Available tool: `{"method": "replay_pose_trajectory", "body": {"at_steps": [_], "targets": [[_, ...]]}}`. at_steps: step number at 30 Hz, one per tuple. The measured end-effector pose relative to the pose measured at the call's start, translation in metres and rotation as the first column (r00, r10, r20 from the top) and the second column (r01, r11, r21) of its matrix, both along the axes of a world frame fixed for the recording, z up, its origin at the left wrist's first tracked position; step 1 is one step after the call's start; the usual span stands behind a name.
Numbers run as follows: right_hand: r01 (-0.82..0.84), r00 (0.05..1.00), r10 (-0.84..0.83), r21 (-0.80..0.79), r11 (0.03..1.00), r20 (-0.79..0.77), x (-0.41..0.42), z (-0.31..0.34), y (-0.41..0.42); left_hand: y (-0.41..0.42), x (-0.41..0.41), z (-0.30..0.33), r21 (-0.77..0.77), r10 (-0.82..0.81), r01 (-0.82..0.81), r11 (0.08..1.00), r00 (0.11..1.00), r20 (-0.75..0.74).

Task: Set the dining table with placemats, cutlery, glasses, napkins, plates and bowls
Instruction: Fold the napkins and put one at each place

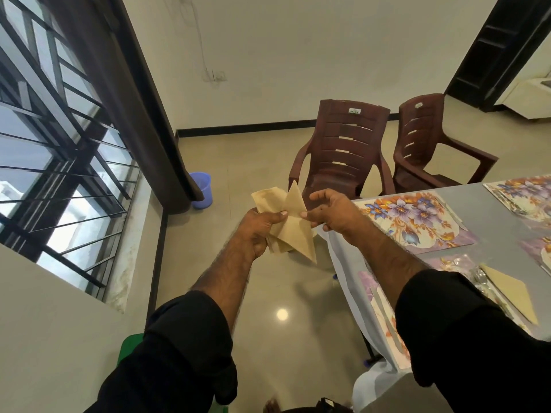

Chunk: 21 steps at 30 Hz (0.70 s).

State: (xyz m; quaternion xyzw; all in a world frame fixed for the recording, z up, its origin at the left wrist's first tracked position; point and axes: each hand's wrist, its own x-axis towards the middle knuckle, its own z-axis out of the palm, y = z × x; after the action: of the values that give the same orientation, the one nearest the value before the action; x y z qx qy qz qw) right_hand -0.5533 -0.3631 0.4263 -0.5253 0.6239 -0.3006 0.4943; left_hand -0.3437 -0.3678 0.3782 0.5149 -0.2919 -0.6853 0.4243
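Note:
My left hand [258, 229] grips a small stack of tan paper napkins [268, 199] in front of me, off the table's left edge. My right hand [331, 211] pinches one folded tan napkin [299, 234] at the top of that stack, thumb and fingertip on its edge. On the grey dining table [495, 231] lie floral placemats, one at the near corner [417, 219] and one under my right arm [384, 317]. Another folded tan napkin [511, 293] lies on the near mat beside some cutlery [480, 278].
Two brown plastic chairs [343, 150] [426, 144] stand beyond the table's far end. A blue bucket [201, 189] sits by the curtain and barred window at the left. More floral placemats [521, 192] lie along the table's far right side. A green object [128, 347] shows below my left sleeve.

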Motion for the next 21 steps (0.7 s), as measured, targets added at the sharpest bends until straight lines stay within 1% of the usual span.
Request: {"method": "replay_pose_trajectory", "body": {"at_steps": [5, 7, 10, 12, 21], "targets": [[0.015, 1.0, -0.016, 0.021, 1.0, 0.012, 0.002, -0.01, 0.001, 0.0, 0.003, -0.002, -0.005, 0.035, -0.035, 0.999, 0.999, 0.037], [-0.017, 1.0, 0.016, 0.049, 0.999, 0.01, 0.005, -0.012, 0.002, -0.003, 0.006, -0.004, 0.012, 0.074, -0.074, 0.997, 0.997, 0.022], [-0.046, 0.999, 0.046, 0.073, 0.996, -0.006, 0.007, -0.017, 0.002, -0.012, 0.009, -0.01, -0.01, 0.124, -0.124, 0.992, 0.992, 0.031], [-0.048, 0.999, 0.048, 0.074, 0.996, 0.0, 0.008, -0.017, 0.0, -0.015, 0.011, -0.009, -0.007, 0.134, -0.134, 0.991, 0.991, 0.027], [-0.156, 0.987, 0.16, 0.132, 0.979, -0.022, 0.006, -0.022, -0.007, -0.036, 0.019, -0.012, 0.019, 0.215, -0.216, 0.976, 0.975, 0.046]]}}
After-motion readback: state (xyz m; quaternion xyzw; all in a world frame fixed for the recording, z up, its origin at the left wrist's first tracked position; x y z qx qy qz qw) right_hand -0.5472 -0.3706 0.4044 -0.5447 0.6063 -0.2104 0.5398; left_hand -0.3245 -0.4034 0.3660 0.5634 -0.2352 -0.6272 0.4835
